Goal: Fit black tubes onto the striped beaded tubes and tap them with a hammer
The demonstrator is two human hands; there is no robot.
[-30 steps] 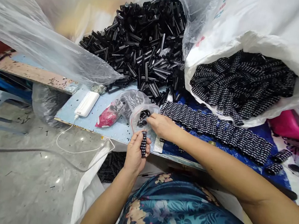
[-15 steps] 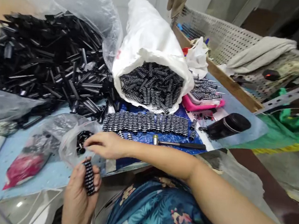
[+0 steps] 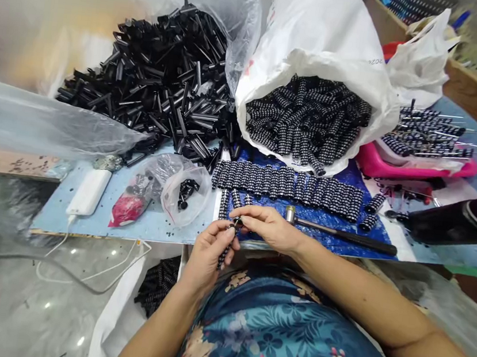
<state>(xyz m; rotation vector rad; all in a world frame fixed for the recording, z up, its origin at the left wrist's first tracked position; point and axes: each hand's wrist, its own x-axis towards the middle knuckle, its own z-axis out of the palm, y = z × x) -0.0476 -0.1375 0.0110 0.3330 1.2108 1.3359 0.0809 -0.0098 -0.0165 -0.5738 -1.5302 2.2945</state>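
My left hand (image 3: 206,255) is wrapped round a black cylinder (image 3: 223,255) of stacked rings with white marks, held upright near the table edge. Over its top end, my right hand (image 3: 266,226) pinches a small black cap-like part (image 3: 237,220) between thumb and forefinger. The cap and cylinder are close together; whether they touch I cannot tell. Just beyond lies a row of similar cylinders (image 3: 287,185). A small clear plastic bag (image 3: 166,190) with small black parts (image 3: 185,192) rests to the left of my hands.
A hammer (image 3: 340,235) lies on the blue sheet at right. Behind the row, a white sack (image 3: 323,21) spills cylinders, beside a heap of black tubes (image 3: 155,81). At right are a pink tray (image 3: 371,160) and a black bottle (image 3: 463,220); a white power bank (image 3: 89,190) sits left.
My right hand has come away from the small plastic bag with a black part and met my left hand at the cylinder's top. The view has shifted to the left.
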